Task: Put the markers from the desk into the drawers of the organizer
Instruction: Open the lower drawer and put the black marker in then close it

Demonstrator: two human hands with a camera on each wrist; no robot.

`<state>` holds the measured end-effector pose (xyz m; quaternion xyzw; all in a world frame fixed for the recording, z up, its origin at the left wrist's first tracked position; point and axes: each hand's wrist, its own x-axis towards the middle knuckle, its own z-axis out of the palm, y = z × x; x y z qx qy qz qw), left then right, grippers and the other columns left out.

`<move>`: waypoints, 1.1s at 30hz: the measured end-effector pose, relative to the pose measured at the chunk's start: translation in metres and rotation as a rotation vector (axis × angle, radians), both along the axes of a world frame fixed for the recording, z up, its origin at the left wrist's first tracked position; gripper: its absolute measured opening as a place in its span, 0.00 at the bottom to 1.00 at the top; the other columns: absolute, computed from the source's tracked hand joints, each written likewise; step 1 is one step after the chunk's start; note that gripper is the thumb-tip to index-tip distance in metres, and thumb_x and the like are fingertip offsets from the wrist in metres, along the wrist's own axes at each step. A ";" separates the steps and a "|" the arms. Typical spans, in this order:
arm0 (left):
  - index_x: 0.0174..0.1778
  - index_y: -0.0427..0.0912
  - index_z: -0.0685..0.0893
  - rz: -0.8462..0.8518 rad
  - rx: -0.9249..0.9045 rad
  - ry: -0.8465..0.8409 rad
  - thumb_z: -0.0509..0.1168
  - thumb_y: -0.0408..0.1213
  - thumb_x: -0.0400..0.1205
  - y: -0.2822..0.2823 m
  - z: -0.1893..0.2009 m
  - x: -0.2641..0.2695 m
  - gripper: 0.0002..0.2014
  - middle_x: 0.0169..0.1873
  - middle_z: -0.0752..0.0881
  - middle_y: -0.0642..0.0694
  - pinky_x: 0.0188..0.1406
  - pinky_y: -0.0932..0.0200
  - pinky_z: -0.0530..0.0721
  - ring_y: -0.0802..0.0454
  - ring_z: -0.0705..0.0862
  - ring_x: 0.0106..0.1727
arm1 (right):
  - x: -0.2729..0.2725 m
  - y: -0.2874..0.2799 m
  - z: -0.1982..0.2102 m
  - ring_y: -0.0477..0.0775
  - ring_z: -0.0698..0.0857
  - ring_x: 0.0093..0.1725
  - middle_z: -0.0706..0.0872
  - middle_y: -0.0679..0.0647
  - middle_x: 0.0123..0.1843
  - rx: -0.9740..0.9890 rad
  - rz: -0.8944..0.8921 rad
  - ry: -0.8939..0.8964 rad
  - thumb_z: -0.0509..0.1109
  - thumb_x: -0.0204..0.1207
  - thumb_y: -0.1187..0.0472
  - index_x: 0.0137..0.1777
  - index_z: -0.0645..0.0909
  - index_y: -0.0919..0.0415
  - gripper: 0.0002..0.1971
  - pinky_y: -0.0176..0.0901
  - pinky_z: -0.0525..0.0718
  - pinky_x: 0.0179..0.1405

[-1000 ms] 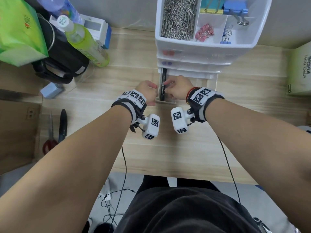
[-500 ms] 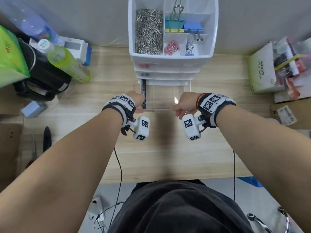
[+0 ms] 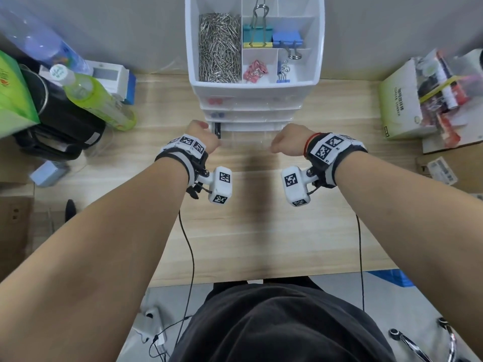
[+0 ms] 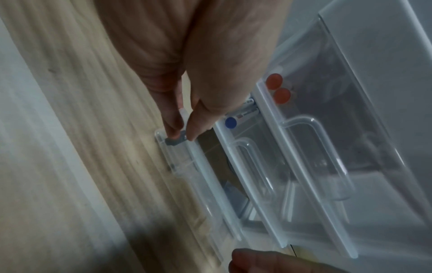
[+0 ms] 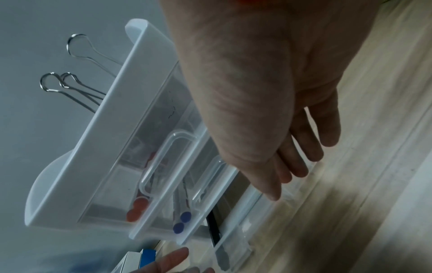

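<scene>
The white organizer stands at the desk's back with three clear drawers. Red marker caps show in the top drawer and blue marker caps in the middle one. The bottom drawer sticks out a little, with a black marker along its left side. My left hand pinches that drawer's front left corner between thumb and finger. My right hand has straight fingers that touch the drawer's front near its right end and holds nothing.
A green bottle and a black bag crowd the left of the desk. A small blue box lies in front of them. A pale green box with packets sits at the right. The top tray holds paper clips and binder clips.
Both hands left the black marker lying in the drawer and went to the drawer's front corners. The bottom drawer has slid most of the way back into the organizer.
</scene>
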<state>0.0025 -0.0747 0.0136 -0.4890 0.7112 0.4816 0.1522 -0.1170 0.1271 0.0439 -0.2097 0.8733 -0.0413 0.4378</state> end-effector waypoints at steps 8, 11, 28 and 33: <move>0.82 0.43 0.61 0.005 -0.061 0.076 0.74 0.32 0.77 -0.004 0.005 -0.011 0.40 0.48 0.81 0.52 0.52 0.57 0.78 0.45 0.82 0.57 | -0.007 0.007 -0.012 0.58 0.77 0.77 0.80 0.55 0.77 -0.093 -0.082 0.030 0.72 0.78 0.54 0.77 0.78 0.57 0.27 0.43 0.72 0.73; 0.79 0.44 0.65 -0.057 -0.072 0.080 0.72 0.29 0.78 -0.006 0.006 -0.015 0.34 0.41 0.78 0.54 0.46 0.60 0.77 0.47 0.81 0.49 | -0.015 0.014 -0.019 0.61 0.84 0.68 0.87 0.59 0.68 -0.015 -0.121 0.016 0.72 0.77 0.56 0.66 0.86 0.65 0.20 0.47 0.82 0.67; 0.68 0.44 0.77 -0.144 -0.238 0.010 0.76 0.37 0.75 -0.024 -0.023 -0.032 0.26 0.50 0.80 0.51 0.43 0.61 0.78 0.49 0.81 0.46 | -0.048 0.018 -0.046 0.62 0.86 0.57 0.90 0.60 0.55 -0.245 -0.322 0.164 0.71 0.77 0.62 0.70 0.75 0.59 0.21 0.40 0.75 0.50; 0.62 0.43 0.82 -0.148 -0.265 -0.046 0.76 0.40 0.73 -0.028 -0.030 -0.036 0.22 0.53 0.88 0.47 0.53 0.52 0.86 0.43 0.87 0.53 | -0.055 0.019 -0.049 0.62 0.86 0.59 0.90 0.60 0.55 -0.256 -0.335 0.175 0.74 0.77 0.61 0.67 0.78 0.62 0.19 0.46 0.80 0.56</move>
